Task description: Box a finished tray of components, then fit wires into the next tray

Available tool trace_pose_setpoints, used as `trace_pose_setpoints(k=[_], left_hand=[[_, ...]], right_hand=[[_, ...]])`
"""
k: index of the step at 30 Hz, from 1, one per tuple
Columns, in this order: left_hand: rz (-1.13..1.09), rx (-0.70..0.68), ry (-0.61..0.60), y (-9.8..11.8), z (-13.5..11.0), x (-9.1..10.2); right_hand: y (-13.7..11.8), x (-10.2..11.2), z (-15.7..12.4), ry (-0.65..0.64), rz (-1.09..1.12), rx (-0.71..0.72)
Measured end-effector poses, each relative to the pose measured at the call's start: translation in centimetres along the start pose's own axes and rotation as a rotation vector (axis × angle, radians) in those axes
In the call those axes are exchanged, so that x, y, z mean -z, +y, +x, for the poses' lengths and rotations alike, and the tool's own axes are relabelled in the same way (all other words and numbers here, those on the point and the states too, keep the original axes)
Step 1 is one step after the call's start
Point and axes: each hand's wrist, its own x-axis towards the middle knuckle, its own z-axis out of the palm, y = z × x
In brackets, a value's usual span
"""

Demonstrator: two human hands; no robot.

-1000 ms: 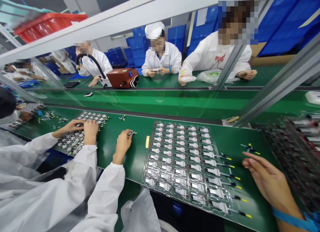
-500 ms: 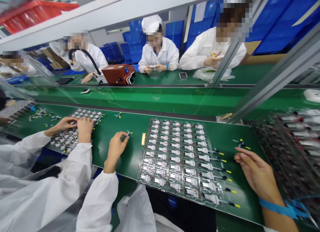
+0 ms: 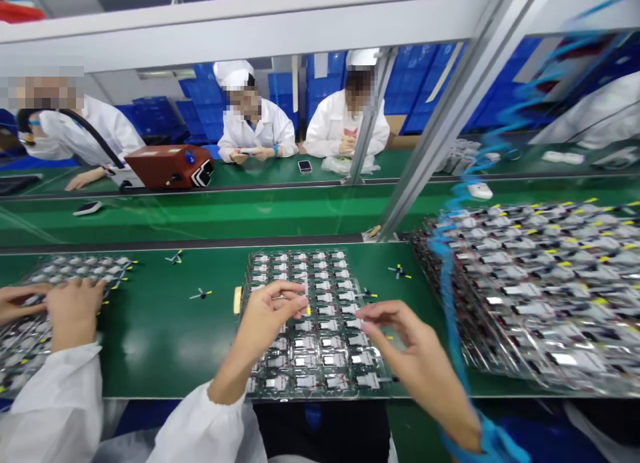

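My left hand (image 3: 273, 316) is above the middle of a clear plastic tray (image 3: 245, 266), finger and thumb pinched together. A yellow tip shows at its fingertips, seemingly from a small propeller-like part mostly hidden by the fingers. At the tray's right edge, my right hand (image 3: 413, 346) has thumb and forefinger drawn close; what lies between them is hard to make out. Rows of small white pieces (image 3: 330, 344) with thin red wires fill the tray. A dark propeller-like part (image 3: 369, 294) pokes out past its right column.
Loose propeller-like parts (image 3: 201, 294) lie left of the tray, and another (image 3: 400, 272) lies right. Filled trays (image 3: 530, 296) are stacked at the right behind a blue coiled cord (image 3: 450, 283). A co-worker's hands (image 3: 75, 310) work over another tray at the left. A metal post (image 3: 430, 136) rises ahead.
My view has swung right. Both hands have come inward from either side of the tray, the left now over it and the right at its edge. Loose parts stay on the table.
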Motion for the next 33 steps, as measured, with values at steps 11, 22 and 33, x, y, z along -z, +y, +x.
trace_pose_setpoints(k=[11,22,33], left_hand=[[0.172,-0.116,-0.094,-0.8,-2.2,-3.6],[0.503,-0.333,-0.273,0.2,-1.9,-4.3],[0.618,-0.224,-0.480,0.0,-0.7,-4.8]], right_hand=[[-0.7,-2.8,0.2,0.057,-0.096,0.280],[0.0,-2.3,-0.3,-0.011,0.415,-0.272],[2.2,-0.8,-2.0,-0.096,-0.065,0.091]])
